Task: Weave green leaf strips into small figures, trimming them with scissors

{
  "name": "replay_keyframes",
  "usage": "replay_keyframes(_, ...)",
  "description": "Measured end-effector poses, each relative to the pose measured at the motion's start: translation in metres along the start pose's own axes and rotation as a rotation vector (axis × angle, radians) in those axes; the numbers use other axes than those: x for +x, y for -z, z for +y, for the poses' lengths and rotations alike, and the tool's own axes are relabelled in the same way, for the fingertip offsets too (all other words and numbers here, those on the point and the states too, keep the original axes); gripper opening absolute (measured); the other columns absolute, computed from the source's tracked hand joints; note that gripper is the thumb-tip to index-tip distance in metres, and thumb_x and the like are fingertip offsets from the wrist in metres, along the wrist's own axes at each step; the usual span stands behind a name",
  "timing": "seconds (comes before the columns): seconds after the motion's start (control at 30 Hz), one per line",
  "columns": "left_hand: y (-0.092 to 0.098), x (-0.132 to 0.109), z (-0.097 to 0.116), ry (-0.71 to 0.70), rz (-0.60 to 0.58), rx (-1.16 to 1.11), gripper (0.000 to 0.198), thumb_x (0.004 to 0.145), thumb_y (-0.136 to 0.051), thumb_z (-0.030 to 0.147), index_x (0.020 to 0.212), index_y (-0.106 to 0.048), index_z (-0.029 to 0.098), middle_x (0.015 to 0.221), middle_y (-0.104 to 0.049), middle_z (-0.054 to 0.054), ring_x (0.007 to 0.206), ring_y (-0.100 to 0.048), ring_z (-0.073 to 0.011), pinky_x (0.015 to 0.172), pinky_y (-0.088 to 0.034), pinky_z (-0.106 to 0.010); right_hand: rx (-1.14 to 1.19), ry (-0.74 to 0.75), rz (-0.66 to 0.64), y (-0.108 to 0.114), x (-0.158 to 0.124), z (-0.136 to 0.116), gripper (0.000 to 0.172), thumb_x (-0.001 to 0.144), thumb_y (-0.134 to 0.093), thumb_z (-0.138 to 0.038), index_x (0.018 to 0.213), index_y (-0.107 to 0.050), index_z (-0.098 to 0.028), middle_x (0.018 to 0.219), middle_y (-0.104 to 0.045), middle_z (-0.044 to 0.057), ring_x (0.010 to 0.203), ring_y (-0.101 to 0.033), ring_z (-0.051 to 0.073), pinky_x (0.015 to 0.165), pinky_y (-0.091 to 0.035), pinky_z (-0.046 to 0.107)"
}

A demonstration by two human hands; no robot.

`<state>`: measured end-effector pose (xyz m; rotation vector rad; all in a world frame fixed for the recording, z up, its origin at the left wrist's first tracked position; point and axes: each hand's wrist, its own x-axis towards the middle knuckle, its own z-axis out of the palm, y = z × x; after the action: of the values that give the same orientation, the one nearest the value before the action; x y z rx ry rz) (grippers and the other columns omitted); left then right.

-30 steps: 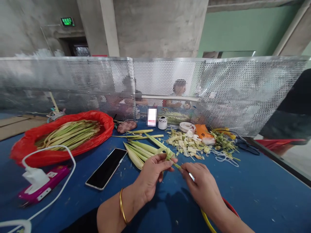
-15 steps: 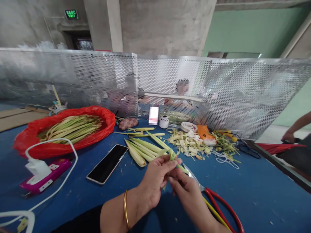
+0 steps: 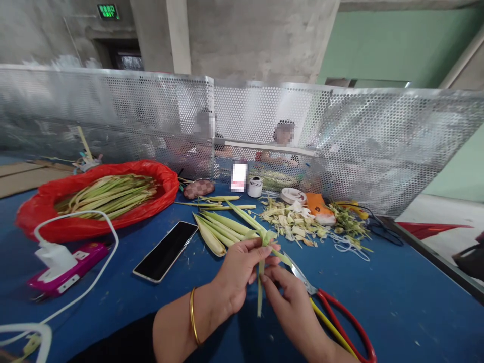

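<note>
My left hand (image 3: 236, 269) pinches a folded, knot-like piece of pale green leaf strip (image 3: 268, 238) between thumb and fingers. Strip ends stick out from the fold to the upper left and lower right, and one narrow end hangs down between my hands. My right hand (image 3: 289, 295) is closed at that hanging end, its thumb against the strip; its other fingertips are partly hidden. Just right of it, scissors (image 3: 350, 322) with red and yellow handles lie on the blue table. Beyond my left hand lies a bunch of green leaf husks (image 3: 221, 231).
Left of the husks lies a dark phone (image 3: 166, 252). A red bag (image 3: 34, 214) of long leaves and a purple power strip (image 3: 68, 269) with a white cable stand further left. Leaf scraps (image 3: 291, 222) and a tape roll (image 3: 293, 195) lie before the perforated metal screen (image 3: 260, 111).
The narrow strip end now hangs down in plain sight between my hands. At the right edge, another person's arm has gone from view. The camera view has shifted slightly.
</note>
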<state>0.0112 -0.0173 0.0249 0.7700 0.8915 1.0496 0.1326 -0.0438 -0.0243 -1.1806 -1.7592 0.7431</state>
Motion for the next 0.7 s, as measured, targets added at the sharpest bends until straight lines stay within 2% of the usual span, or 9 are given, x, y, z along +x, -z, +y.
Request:
replay_keyframes(0.2,0.003,0.005,0.003,-0.072,0.003,0.091,0.014,0.078,-0.068,0.022,0.086,-0.073,0.012,0.106,-0.072,-0.013,0.075,-0.070,-0.0134,0.031,-0.023,-0.010,-0.078,0.031,-0.047,0.001,-0.011,-0.007,0.029,0.091,-0.042,-0.029,0.063,-0.036,-0.022,0.060,-0.041,-0.003,0.055,-0.041,0.012,0.050,-0.033,0.022)
replay_keyframes(0.3,0.005,0.008,0.004,-0.095,0.014,0.121,0.014,0.079,-0.067,0.022,0.086,-0.074,0.012,0.105,-0.072,-0.013,0.076,-0.071,-0.0142,0.031,-0.022,-0.010,-0.109,0.064,-0.084,0.000,-0.015,-0.010,0.027,0.089,-0.041,-0.026,0.063,-0.032,-0.022,0.060,-0.039,-0.004,0.055,-0.041,0.012,0.049,-0.031,0.022)
replay_keyframes(0.57,0.007,0.013,0.003,-0.094,0.043,0.099,0.012,0.079,-0.065,0.018,0.085,-0.071,0.010,0.100,-0.073,-0.014,0.071,-0.072,-0.0145,0.029,-0.022,-0.011,-0.242,0.193,-0.197,-0.003,-0.019,-0.017,0.022,0.080,-0.043,-0.015,0.064,-0.029,-0.023,0.061,-0.045,-0.002,0.054,-0.045,0.012,0.050,-0.031,0.022)
replay_keyframes(0.63,0.007,0.013,0.004,-0.086,0.054,0.084,0.014,0.077,-0.067,0.017,0.089,-0.069,0.010,0.100,-0.073,-0.013,0.069,-0.071,-0.0141,0.029,-0.021,-0.011,-0.297,0.248,-0.242,0.000,-0.019,-0.019,0.021,0.079,-0.044,-0.013,0.063,-0.033,-0.022,0.061,-0.047,-0.002,0.053,-0.046,0.012,0.049,-0.029,0.023)
replay_keyframes(0.7,0.007,0.013,0.004,-0.089,0.059,0.075,0.020,0.075,-0.069,0.018,0.094,-0.068,0.011,0.100,-0.073,-0.012,0.066,-0.071,-0.0133,0.029,-0.021,-0.012,-0.318,0.293,-0.227,0.009,-0.016,-0.023,0.020,0.082,-0.047,-0.014,0.064,-0.042,-0.021,0.061,-0.049,-0.001,0.054,-0.046,0.013,0.050,-0.030,0.024)
